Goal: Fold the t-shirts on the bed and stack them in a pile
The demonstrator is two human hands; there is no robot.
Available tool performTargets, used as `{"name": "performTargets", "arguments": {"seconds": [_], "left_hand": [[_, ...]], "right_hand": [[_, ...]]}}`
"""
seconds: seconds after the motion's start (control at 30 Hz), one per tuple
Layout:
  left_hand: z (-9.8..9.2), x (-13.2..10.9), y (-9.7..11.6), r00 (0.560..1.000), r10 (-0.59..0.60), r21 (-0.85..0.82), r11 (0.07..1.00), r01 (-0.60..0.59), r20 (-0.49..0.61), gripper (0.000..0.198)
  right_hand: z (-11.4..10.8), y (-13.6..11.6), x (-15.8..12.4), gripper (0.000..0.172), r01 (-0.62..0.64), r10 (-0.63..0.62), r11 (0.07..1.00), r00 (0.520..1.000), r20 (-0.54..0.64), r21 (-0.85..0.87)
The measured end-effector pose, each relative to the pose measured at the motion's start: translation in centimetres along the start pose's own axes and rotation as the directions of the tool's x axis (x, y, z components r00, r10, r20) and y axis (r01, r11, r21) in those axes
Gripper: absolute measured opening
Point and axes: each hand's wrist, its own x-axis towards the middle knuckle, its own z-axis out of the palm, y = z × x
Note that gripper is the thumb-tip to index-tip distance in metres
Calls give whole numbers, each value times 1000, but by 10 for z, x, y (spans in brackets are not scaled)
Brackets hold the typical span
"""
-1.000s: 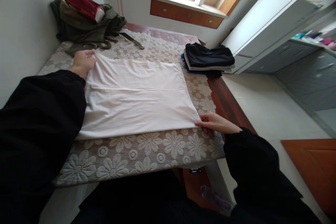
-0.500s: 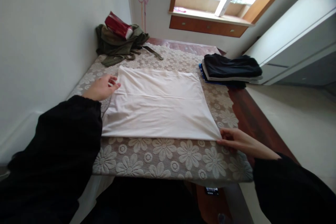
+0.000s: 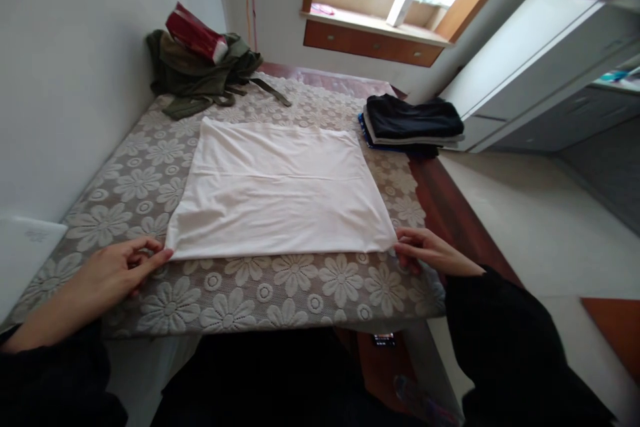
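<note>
A white folded garment [image 3: 280,187] lies flat on a lace tablecloth [image 3: 165,300] with a flower pattern. Faint creases run across it, and its near edge is nearly straight. At its near left corner, my left hand [image 3: 117,267] has thumb and forefinger closed on the fabric. My right hand [image 3: 430,250] pinches the near right corner, with the other fingers curled under. Whether the garment is a shirt or something else, I cannot tell.
A stack of folded dark clothes [image 3: 413,120] stands at the back right of the table. A green backpack [image 3: 200,77] with a red packet [image 3: 195,33] on it lies at the back left by the wall. Below the near edge is a phone [image 3: 384,339].
My left hand has come from the garment's left side down to its near left corner and closed there. My right hand stays at the near right corner. The view has shifted right.
</note>
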Motion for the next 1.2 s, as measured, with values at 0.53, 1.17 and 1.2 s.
{"name": "performTargets", "arguments": {"seconds": [0.53, 1.17, 1.2], "left_hand": [[4, 0, 2, 980, 133, 49, 991, -127, -149, 68], [6, -10, 11, 932, 12, -196, 976, -89, -363, 68], [7, -9, 11, 928, 7, -158, 985, -71, -373, 67]], "right_hand": [[12, 3, 1, 65, -92, 91, 991, 996, 18, 98], [12, -6, 1, 69, -117, 127, 981, 990, -59, 153], [13, -8, 0, 68, -120, 132, 980, 989, -68, 158]]}}
